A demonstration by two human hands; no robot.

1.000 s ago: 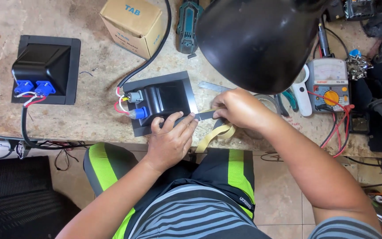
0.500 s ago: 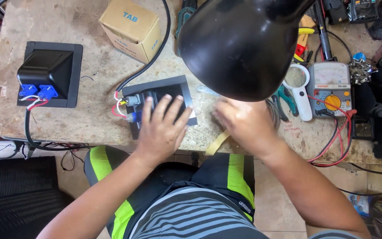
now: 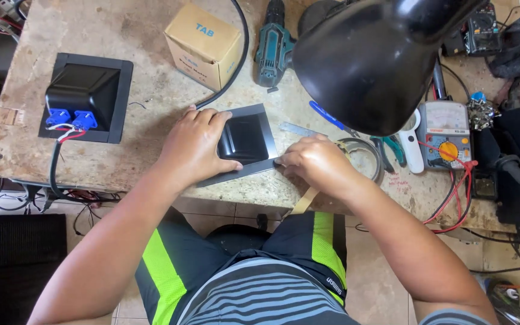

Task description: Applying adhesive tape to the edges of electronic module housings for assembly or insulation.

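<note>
Two black recessed plates lie on the worn table (image 3: 151,42): the near plate (image 3: 245,141) sits at the front edge, pressed flat under the spread left hand (image 3: 194,144), while the right hand (image 3: 317,162) pinches its lower right corner with fingers together. The second plate (image 3: 85,96), with two blue connectors (image 3: 70,118), lies well apart to the left; one cardboard box (image 3: 203,45), one drill (image 3: 270,45) and one meter (image 3: 446,135) sit behind

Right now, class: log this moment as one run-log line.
left hand: pressing square black plastic horn panel | right hand: at panel's right edge, tan tape strip dangling
</note>
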